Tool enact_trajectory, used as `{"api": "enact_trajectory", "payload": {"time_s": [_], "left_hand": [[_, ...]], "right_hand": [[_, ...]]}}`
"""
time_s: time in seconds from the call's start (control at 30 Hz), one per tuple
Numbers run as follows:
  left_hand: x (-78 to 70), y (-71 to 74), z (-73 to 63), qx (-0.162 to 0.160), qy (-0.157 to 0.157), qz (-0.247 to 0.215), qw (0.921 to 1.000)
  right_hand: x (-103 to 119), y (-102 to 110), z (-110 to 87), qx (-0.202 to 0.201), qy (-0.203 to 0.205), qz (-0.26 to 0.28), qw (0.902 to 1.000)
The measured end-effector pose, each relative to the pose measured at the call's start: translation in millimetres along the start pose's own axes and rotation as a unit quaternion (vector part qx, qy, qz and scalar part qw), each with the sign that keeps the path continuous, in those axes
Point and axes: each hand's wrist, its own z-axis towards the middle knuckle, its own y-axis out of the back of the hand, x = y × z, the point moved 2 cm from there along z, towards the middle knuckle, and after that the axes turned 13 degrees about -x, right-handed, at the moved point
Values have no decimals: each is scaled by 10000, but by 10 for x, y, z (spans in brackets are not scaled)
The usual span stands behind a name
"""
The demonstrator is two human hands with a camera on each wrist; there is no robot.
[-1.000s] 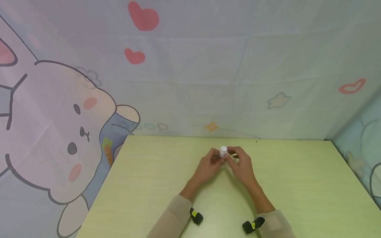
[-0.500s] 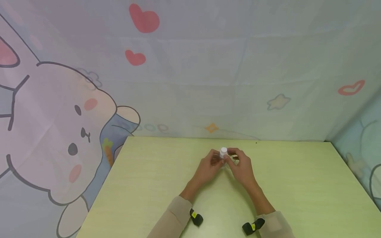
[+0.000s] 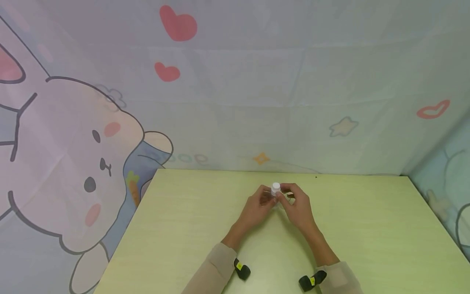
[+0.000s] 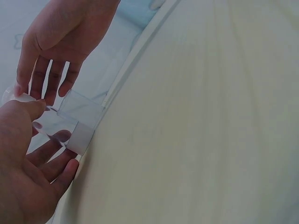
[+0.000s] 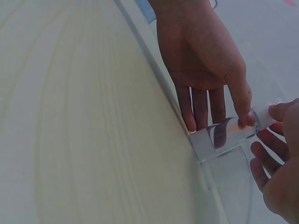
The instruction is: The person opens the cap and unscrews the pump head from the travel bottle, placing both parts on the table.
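A small clear bottle with a white top (image 3: pixel 276 189) stands upright near the table's far edge, between both hands. My left hand (image 3: pixel 255 208) holds its body from the left, with thumb in front and fingers curled behind; in the right wrist view those fingers show through the clear body (image 5: pixel 205 144). From the other side my right hand (image 3: pixel 301 208) pinches the white top, its thumb against the front. Just right of the bottle, under the right hand, is a clear container (image 5: pixel 229 175) whose full shape is hard to make out.
The pale wooden table (image 3: pixel 367 228) extends on both sides of the hands. Behind it hangs a printed cloth (image 3: pixel 235 81) with a cartoon rabbit and hearts. A dark cable (image 3: pixel 459 224) is at the right edge.
The head view has shifted very slightly. Both hands keep the same hold on the bottle, with no clear movement.
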Motion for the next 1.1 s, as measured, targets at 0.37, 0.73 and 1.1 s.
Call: {"api": "enact_trajectory", "payload": {"time_s": [0.37,0.73,1.1], "left_hand": [[22,-11,-5,-25,34,-18,10000],[35,-16,-7,-17,22,-88,10000],[20,-12,2,-35,-17,-72,10000]], "right_hand": [[-36,-17,-7,1,-105,-81,9999],[-27,-13,-11,-15,3,12,10000],[-28,-15,-9,-19,97,-14,9999]]}}
